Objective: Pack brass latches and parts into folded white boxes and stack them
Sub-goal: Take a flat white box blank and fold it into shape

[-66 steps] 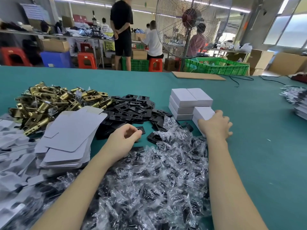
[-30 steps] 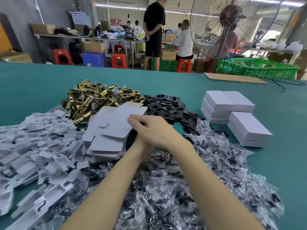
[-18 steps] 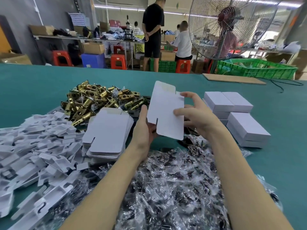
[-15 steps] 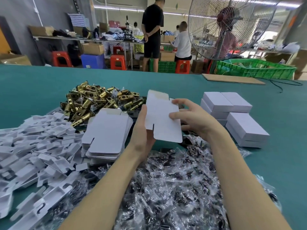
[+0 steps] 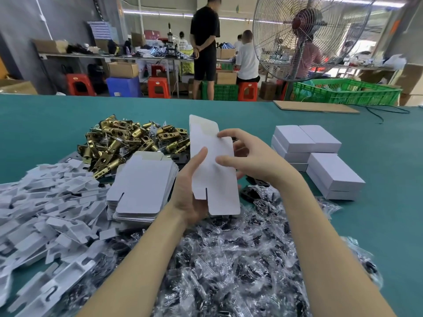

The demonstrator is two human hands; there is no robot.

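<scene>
Latches (image 5: 128, 143) shiny brass metal; box blank (image 5: 212, 170) matt white card; bags (image 5: 229, 259) glossy clear plastic; table (image 5: 377, 225) matt teal.

latches (image 5: 128, 143) behind flat blanks (image 5: 142, 188)

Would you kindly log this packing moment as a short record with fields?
held item: flat box blank, unfolded, raised above the table
left hand: grips the blank's lower part, thumb on its front
right hand: pinches its right edge
blank stack: left of the hands
brass latches: heap behind the stack
finished boxes: closed, stacked at right
bagged parts: pile under the forearms
</scene>
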